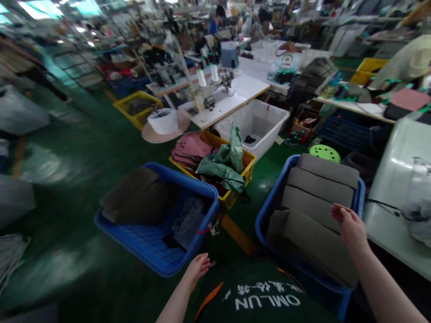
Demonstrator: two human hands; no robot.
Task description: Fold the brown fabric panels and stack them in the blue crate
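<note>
My right hand [350, 229] hovers over a blue basket [261, 213] on the right, its fingers stretched out and nothing in them. Thick grey stacks of flat pieces [318, 196], perhaps fabric or foam, fill that basket in rows. Whether my fingertips touch them I cannot tell. Low in the middle, my left hand [197, 270] is held out with loosely bent fingers and no object in it. Nearest to it is the corner of a second blue basket [138, 251], which contains a dark grey stack [133, 197] and a bluish-grey bundle [189, 220].
Between the baskets stands a yellow crate [251, 168] with pink pieces [191, 150] and green wrapping [225, 166]. Behind are a white bin [279, 119] and a sewing table [242, 92]. A pale green machine or table [397, 179] borders the right. A person [25, 63] is at far left.
</note>
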